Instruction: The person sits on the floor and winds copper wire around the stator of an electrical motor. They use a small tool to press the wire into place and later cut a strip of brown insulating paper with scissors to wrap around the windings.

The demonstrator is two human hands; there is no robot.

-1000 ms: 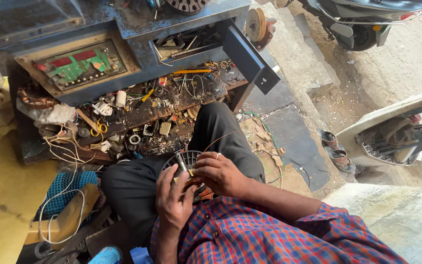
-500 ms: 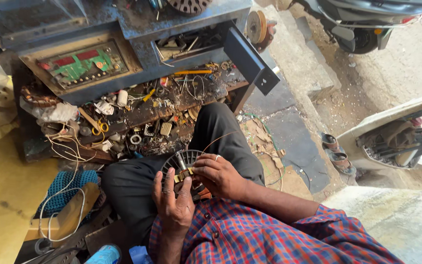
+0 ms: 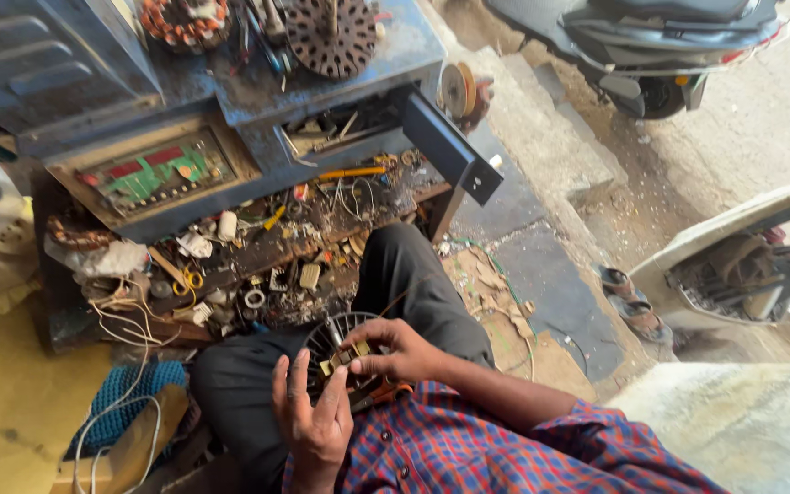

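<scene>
A round slotted metal motor stator (image 3: 329, 337) rests on my lap. My right hand (image 3: 393, 351) grips its near rim, fingers pinching at the yellow insulation strips in its slots. Beside it, my left hand (image 3: 314, 421) lies flat against the stator's lower edge with the fingers spread. An orange-handled tool (image 3: 378, 395) lies under my right wrist, partly hidden. My dark trousers and checked shirt fill the lower middle of the view.
A blue metal workbench (image 3: 322, 91) stands ahead with a green circuit panel (image 3: 155, 174), wound stators (image 3: 185, 20) and a slotted disc (image 3: 331, 37) on top. Its lower shelf (image 3: 258, 256) holds wires, tape rolls and parts. A scooter (image 3: 669, 46) is parked at the top right.
My left hand has slid down from on top of the stator to its lower edge. My right hand has shifted onto the rim. The camera tilted slightly.
</scene>
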